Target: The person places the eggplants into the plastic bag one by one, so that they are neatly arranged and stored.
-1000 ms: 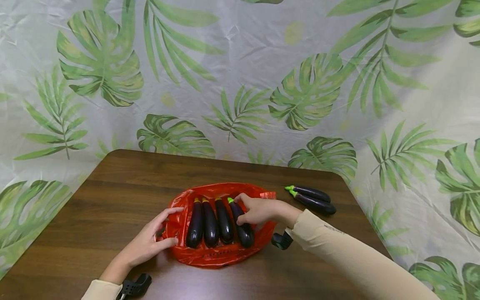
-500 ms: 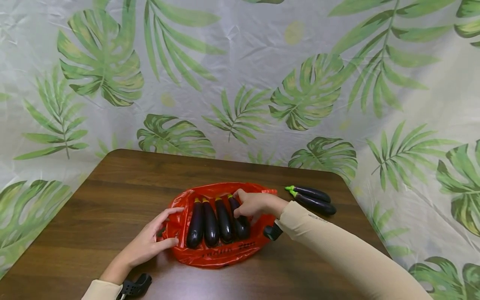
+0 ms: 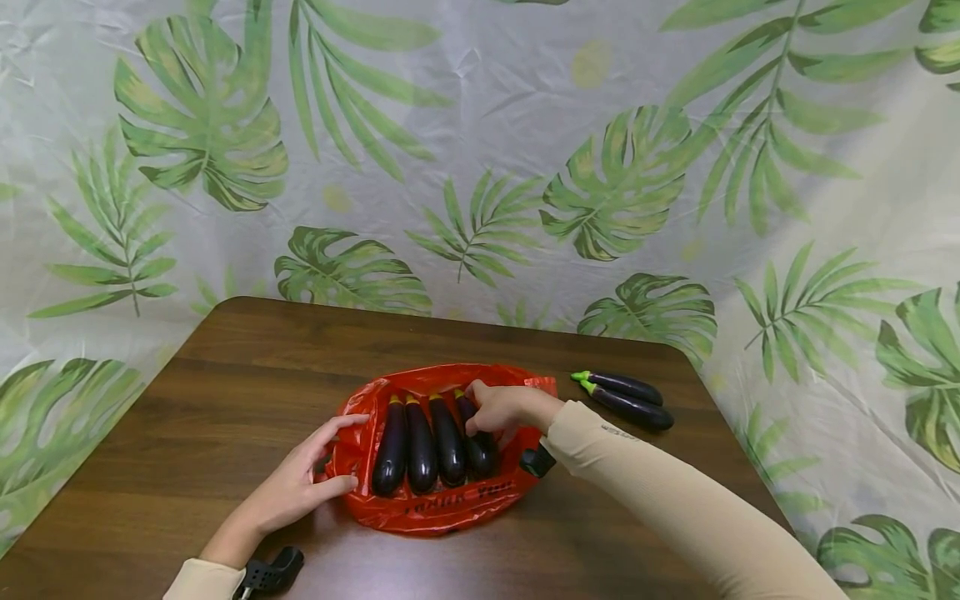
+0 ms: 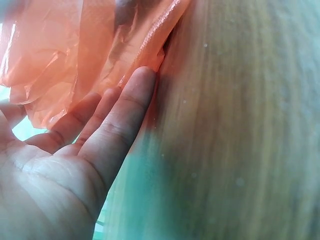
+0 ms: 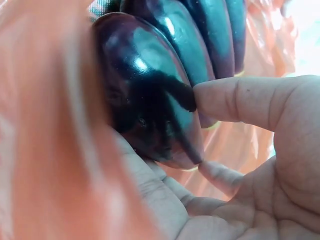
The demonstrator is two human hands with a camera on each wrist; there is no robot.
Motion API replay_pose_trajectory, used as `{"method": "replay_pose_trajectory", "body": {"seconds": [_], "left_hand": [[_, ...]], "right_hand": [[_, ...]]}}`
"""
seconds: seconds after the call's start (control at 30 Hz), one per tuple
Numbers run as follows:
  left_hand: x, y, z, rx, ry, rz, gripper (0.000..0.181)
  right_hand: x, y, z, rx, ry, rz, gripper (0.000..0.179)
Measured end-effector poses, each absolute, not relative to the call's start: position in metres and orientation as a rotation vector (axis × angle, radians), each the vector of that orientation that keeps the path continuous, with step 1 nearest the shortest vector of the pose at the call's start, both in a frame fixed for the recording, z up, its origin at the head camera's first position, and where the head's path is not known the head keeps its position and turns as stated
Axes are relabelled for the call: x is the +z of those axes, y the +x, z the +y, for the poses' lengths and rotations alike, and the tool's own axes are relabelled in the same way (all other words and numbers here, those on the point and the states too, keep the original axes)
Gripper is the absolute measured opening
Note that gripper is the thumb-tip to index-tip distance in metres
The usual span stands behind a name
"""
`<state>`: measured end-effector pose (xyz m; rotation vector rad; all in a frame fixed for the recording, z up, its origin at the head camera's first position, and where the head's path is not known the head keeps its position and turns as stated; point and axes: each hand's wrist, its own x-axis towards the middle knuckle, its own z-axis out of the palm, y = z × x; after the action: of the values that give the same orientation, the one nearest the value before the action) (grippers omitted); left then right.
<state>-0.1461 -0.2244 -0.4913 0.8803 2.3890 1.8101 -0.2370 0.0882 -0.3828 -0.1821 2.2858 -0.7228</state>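
Note:
A red plastic bag [image 3: 420,523] lies spread open on the table with several dark eggplants side by side in it. My right hand [image 3: 506,408] holds the rightmost eggplant [image 3: 483,460] near its stem end. In the right wrist view, thumb and fingers go round this eggplant [image 5: 135,65], and blurred bag plastic covers part of the fingers. On the bag's left side rests my left hand [image 3: 296,483], thumb at the front and fingers along the rim. The left wrist view shows its fingers [image 4: 117,120] nearly straight against the bag's plastic [image 4: 55,45].
Two more eggplants [image 3: 628,407] lie together on the table right of the bag, green stems toward it. Brown wooden table [image 3: 247,375] surrounds the bag. A leaf-patterned cloth [image 3: 480,167] hangs behind the table's far edge.
My right hand has shifted left with the eggplant, which now lies against the others in the bag. More of the bag's printed front shows. The left hand has stayed put.

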Motion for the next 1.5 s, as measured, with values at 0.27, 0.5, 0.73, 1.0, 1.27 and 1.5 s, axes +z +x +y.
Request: {"method": "replay_pose_trajectory", "body": {"seconds": [0.27,0.5,0.73,1.0,1.27,1.5], "left_hand": [[-0.492,-0.147,-0.224,1.808,0.899,2.387,0.066],[-0.492,-0.147,-0.223,1.813,0.899,2.371,0.065],[-0.493,-0.147,-0.224,1.790,0.882,2.403,0.066],[-0.493,-0.146,-0.224,1.784,0.858,2.408,0.066],[-0.493,-0.146,-0.224,1.783,0.863,2.415,0.065],[-0.493,-0.146,-0.224,1.788,0.881,2.409,0.065]], "right_hand": [[-0.388,-0.240,0.089,-0.716,-0.174,2.291,0.067],[-0.388,-0.237,0.091,-0.680,-0.187,2.289,0.069],[-0.383,-0.236,0.090,-0.637,-0.211,2.301,0.069],[-0.378,-0.238,0.091,-0.555,-0.293,2.374,0.067],[-0.361,-0.236,0.089,-0.573,-0.370,2.374,0.071],[-0.338,-0.229,0.087,-0.636,-0.437,2.358,0.065]]}}
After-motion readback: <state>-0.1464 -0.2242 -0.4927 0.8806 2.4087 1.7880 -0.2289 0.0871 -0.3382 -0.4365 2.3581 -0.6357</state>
